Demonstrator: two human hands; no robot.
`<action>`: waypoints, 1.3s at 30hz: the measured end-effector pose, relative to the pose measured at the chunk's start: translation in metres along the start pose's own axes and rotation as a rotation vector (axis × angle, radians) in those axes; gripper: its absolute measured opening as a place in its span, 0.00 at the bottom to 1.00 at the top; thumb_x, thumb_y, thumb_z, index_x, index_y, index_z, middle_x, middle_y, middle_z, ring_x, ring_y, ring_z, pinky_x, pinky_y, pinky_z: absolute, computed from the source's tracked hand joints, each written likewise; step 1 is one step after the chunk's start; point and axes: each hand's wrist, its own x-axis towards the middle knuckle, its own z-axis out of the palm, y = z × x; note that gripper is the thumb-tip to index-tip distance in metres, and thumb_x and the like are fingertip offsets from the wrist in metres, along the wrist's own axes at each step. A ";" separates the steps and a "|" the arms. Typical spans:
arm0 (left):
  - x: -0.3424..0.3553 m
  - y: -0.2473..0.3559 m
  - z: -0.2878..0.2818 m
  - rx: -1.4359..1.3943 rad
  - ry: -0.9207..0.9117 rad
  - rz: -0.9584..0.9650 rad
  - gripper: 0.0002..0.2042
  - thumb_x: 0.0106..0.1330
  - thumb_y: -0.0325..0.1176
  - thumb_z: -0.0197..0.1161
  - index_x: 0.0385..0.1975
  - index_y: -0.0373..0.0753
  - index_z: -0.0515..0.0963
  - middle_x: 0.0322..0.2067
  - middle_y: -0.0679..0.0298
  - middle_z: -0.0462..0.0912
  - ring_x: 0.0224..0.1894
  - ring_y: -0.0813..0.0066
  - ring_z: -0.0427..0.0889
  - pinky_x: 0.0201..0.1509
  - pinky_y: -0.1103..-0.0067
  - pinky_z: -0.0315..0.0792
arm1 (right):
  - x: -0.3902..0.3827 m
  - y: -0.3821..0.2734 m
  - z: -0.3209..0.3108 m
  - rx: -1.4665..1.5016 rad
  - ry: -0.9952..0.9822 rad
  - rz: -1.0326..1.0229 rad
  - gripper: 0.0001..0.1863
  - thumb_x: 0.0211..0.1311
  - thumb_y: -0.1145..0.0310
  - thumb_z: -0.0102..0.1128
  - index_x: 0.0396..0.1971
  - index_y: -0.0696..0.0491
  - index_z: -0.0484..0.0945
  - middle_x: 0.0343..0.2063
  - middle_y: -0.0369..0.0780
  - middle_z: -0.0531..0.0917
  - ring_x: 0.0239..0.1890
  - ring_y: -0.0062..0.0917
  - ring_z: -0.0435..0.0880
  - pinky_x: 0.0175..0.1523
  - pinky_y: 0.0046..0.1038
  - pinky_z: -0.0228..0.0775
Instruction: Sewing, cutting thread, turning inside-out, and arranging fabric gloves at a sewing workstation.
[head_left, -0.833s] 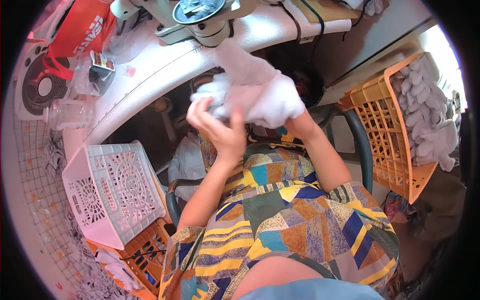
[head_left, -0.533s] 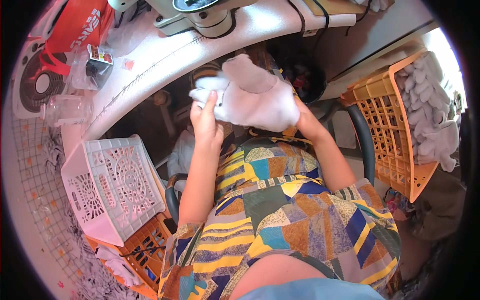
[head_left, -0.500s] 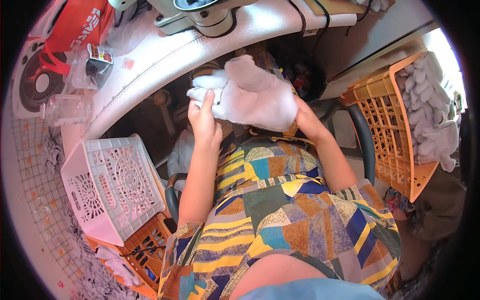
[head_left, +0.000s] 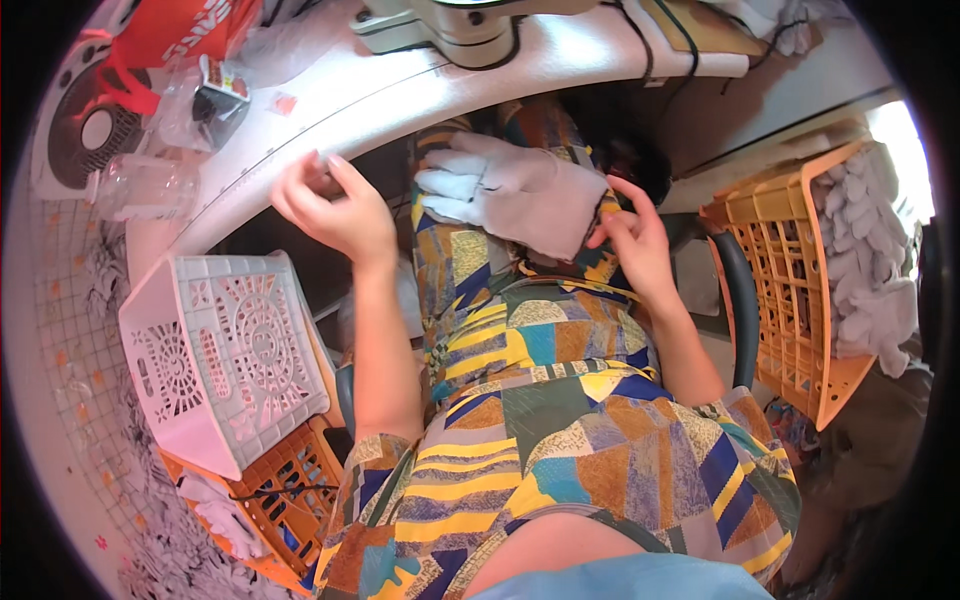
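Note:
A pale grey fabric work glove [head_left: 520, 195] lies across my lap, over the patterned clothing [head_left: 550, 400]. Its fingers point left and its cuff faces right; whether a second glove lies under it, I cannot make out. My left hand [head_left: 338, 212] is raised beside the curved table edge, away from the glove. Its fingers are loosely bent and apart, with nothing visible in them. Close by the cuff is my right hand [head_left: 640, 245], index finger stretched out and thumb bent, with a gap between them. Its fingertips are at the cuff's edge without gripping it.
A white table [head_left: 370, 130] curves ahead, bearing a pale machine base [head_left: 465, 35]. On its left are a clear plastic jar [head_left: 150, 188] and a red bag [head_left: 180, 35]. A white crate [head_left: 250, 350] stands left; an orange crate [head_left: 780, 270] holds piled gloves [head_left: 860, 250] at right.
Both hands held the glove up before; now it rests on my lap. My left hand has let go and moved left toward the table edge. The right hand has loosened at the cuff.

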 end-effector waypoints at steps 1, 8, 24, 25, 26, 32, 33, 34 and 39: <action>0.024 -0.007 -0.005 0.107 -0.024 0.070 0.10 0.58 0.25 0.63 0.39 0.30 0.74 0.40 0.56 0.72 0.41 0.63 0.75 0.47 0.72 0.71 | 0.001 -0.004 0.001 0.045 -0.011 0.021 0.21 0.65 0.75 0.51 0.58 0.56 0.65 0.17 0.34 0.79 0.23 0.13 0.75 0.34 0.18 0.63; 0.106 -0.094 0.013 0.485 -0.238 0.250 0.15 0.52 0.43 0.71 0.36 0.41 0.85 0.38 0.59 0.79 0.44 0.58 0.74 0.52 0.66 0.66 | -0.001 -0.005 0.007 0.044 -0.050 -0.014 0.21 0.66 0.76 0.50 0.58 0.55 0.63 0.15 0.33 0.75 0.21 0.12 0.71 0.30 0.16 0.59; 0.103 -0.070 0.007 0.575 -0.298 0.306 0.07 0.58 0.39 0.65 0.31 0.46 0.85 0.33 0.68 0.81 0.42 0.62 0.77 0.46 0.64 0.65 | 0.002 0.010 0.001 0.093 0.034 -0.071 0.19 0.64 0.77 0.53 0.55 0.54 0.67 0.19 0.30 0.72 0.24 0.11 0.71 0.34 0.15 0.63; 0.097 -0.062 0.006 0.504 -0.216 0.341 0.06 0.57 0.35 0.66 0.33 0.46 0.84 0.33 0.65 0.81 0.42 0.62 0.76 0.45 0.67 0.66 | 0.002 0.004 -0.005 -0.093 0.069 -0.040 0.23 0.58 0.79 0.57 0.54 0.52 0.70 0.29 0.35 0.76 0.32 0.18 0.75 0.39 0.19 0.67; 0.090 -0.049 0.005 0.437 -0.140 0.385 0.05 0.56 0.33 0.66 0.32 0.45 0.83 0.32 0.64 0.80 0.41 0.62 0.76 0.44 0.67 0.66 | 0.005 0.003 -0.007 -0.297 0.092 -0.207 0.24 0.55 0.80 0.59 0.54 0.52 0.71 0.34 0.37 0.76 0.36 0.22 0.75 0.42 0.21 0.68; -0.048 0.035 0.002 -0.331 -0.325 0.842 0.09 0.50 0.29 0.66 0.16 0.42 0.70 0.18 0.66 0.71 0.22 0.68 0.72 0.27 0.73 0.65 | 0.049 0.014 0.010 -0.599 0.025 -0.605 0.27 0.40 0.83 0.63 0.47 0.51 0.77 0.46 0.42 0.72 0.49 0.39 0.71 0.54 0.34 0.67; -0.077 0.046 -0.005 -0.273 -0.538 0.827 0.11 0.49 0.34 0.67 0.16 0.42 0.70 0.18 0.65 0.71 0.21 0.67 0.72 0.24 0.76 0.64 | 0.062 0.019 0.014 -0.594 0.000 -0.663 0.23 0.40 0.81 0.62 0.42 0.53 0.76 0.44 0.42 0.73 0.48 0.39 0.71 0.54 0.33 0.67; -0.100 0.058 -0.003 -0.171 -0.682 0.740 0.12 0.48 0.36 0.68 0.19 0.40 0.71 0.19 0.63 0.71 0.20 0.65 0.72 0.21 0.77 0.64 | 0.073 0.023 0.018 -0.583 -0.026 -0.716 0.19 0.41 0.80 0.62 0.38 0.54 0.76 0.42 0.42 0.73 0.47 0.39 0.72 0.53 0.32 0.66; -0.107 0.068 0.003 0.065 -0.687 0.246 0.24 0.40 0.32 0.70 0.40 0.33 0.73 0.43 0.54 0.71 0.46 0.50 0.69 0.50 0.63 0.66 | 0.078 -0.008 0.046 -0.379 -0.148 -0.975 0.07 0.43 0.78 0.58 0.24 0.55 0.70 0.36 0.42 0.75 0.41 0.38 0.74 0.42 0.31 0.68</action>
